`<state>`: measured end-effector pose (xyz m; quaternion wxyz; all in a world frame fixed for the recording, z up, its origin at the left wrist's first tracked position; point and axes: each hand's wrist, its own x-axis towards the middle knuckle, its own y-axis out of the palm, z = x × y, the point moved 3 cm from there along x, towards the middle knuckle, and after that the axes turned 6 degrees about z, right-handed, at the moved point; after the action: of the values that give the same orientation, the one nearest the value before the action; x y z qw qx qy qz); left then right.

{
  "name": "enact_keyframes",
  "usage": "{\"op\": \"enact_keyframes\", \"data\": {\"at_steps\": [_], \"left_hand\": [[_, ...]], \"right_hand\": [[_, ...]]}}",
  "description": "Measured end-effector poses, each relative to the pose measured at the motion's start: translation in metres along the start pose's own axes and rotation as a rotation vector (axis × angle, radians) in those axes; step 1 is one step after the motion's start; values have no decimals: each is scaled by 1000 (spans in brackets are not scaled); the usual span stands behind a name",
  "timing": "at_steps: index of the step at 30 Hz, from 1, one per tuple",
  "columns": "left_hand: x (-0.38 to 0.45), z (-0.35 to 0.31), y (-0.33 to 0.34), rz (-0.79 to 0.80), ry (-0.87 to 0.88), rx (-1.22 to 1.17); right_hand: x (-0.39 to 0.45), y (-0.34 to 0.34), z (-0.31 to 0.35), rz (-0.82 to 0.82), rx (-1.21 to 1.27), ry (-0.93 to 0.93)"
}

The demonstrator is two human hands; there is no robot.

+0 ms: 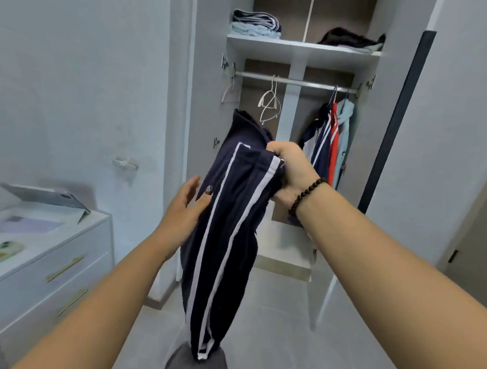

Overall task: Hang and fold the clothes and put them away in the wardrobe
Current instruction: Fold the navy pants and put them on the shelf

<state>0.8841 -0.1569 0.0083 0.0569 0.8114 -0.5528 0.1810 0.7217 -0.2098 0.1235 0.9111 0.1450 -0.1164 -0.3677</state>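
garment: navy track trousers with white side stripes (227, 229), folded lengthwise and hanging down in mid-air in front of the open wardrobe (303, 53)
right hand (292, 173): arm reaching forward, fingers curled tight round the top of the bundle, beaded bracelet (306, 196) on the wrist
left hand (186, 209): fingers mostly straight, palm flat against the left side of the fabric
rail (295, 82): empty white hangers (269, 102) on the left, hung jackets (330, 138) far right
top shelf: folded stacks (255, 23)
near left: white dresser (44, 257)
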Motion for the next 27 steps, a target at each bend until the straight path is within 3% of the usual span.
{"op": "enact_keyframes", "data": {"at_steps": [3,7,12,16,19,23,27], "left_hand": [[-14,-16,0,108,26,123],[-36,-26,17,181,25,272],[-83,15,84,553,-79,469],[-135,100,156,901,-183,912],[-167,147,185,1065,-258,1088],[-180,167,199,1091,-143,1210],[-160,166,190,997,-207,1107]], "right_hand": [[-7,15,26,21,85,-137],[-39,-22,35,-62,40,-158],[-113,-134,-20,-370,-42,56],[-190,-232,-93,-675,-129,309],[-237,-280,-140,-856,-172,446],[-262,-297,-162,-916,-194,543],[-257,-310,-154,-825,-290,633]]}}
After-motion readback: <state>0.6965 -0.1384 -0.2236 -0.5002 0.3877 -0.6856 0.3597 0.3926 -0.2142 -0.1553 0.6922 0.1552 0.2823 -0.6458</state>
